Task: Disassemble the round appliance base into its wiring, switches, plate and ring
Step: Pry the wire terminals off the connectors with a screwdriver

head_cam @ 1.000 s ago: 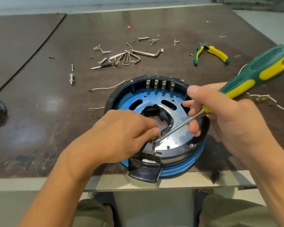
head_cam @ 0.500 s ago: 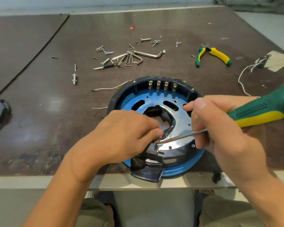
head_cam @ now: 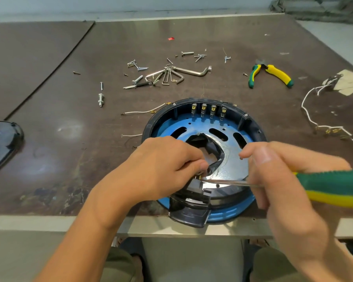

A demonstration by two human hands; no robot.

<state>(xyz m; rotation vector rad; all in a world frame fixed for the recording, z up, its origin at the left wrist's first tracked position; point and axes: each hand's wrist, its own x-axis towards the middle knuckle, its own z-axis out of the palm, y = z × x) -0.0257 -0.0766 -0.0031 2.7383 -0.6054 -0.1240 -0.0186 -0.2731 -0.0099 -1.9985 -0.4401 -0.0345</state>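
The round appliance base (head_cam: 251, 125), a black rim over a blue ring, lies at the table's front edge. Inside it sits a shiny metal plate (head_cam: 232, 163) with slots, and a row of brass switch terminals (head_cam: 208, 110) lines the far wall. My left hand (head_cam: 161, 169) pinches a small part at the plate's near left edge, by a black plastic block (head_cam: 194, 188). My right hand (head_cam: 289, 180) grips a green and yellow screwdriver (head_cam: 330, 188). Its shaft lies almost level, with the tip at the spot under my left fingertips.
Loose screws and a set of hex keys (head_cam: 171, 75) lie behind the base. Green and yellow pliers (head_cam: 273, 74) rest at the back right. White wires with brass terminals (head_cam: 322, 127) trail on the right. A dark cover (head_cam: 0, 143) sits at the left edge.
My right hand has dropped the screwdriver handle from steeply raised to almost level. The tip stays at the same spot by my left fingers. The left hand has hardly moved.
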